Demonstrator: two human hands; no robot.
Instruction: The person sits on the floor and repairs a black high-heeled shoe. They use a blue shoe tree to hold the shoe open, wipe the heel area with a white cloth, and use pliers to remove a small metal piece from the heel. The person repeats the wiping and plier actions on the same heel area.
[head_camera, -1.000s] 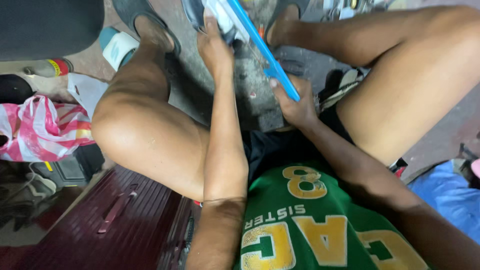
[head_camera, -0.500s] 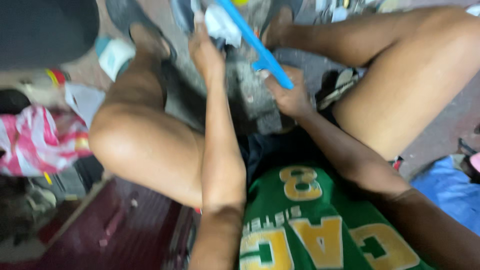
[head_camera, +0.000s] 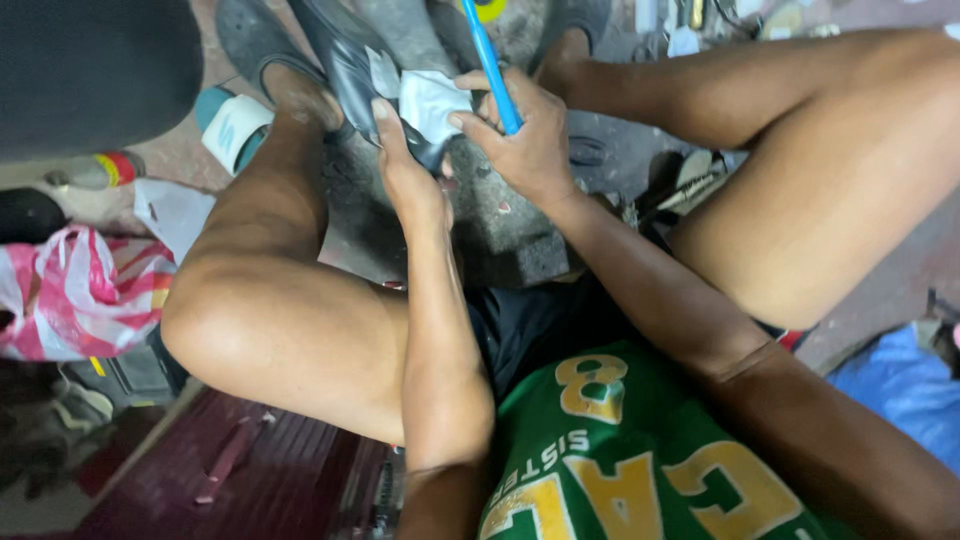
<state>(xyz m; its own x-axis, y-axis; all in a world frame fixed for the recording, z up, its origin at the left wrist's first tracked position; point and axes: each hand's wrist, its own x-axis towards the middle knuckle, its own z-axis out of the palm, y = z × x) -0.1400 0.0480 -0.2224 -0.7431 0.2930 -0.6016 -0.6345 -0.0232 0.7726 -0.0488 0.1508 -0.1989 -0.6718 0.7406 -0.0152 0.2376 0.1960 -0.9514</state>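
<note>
Mending a shoe between the knees

Nearest, the left hand (head_camera: 405, 180) grips the dark shoe (head_camera: 345, 60) and its white patch (head_camera: 432, 100); beyond, the right hand (head_camera: 525, 135) clenches a blue stick (head_camera: 490, 55). A loose grip could let the patch slide.

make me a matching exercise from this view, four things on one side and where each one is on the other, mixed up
Things:
1. blue stick-like tool
2. dark shoe
3. pink and white striped bag
4. blue cloth

Places:
A. on the ground at the far left, beside the person's knee
B. gripped in the right hand
C. at the right edge, low down
D. steadied by the left hand, near the top of the view

Pairs: 1-B, 2-D, 3-A, 4-C
</note>
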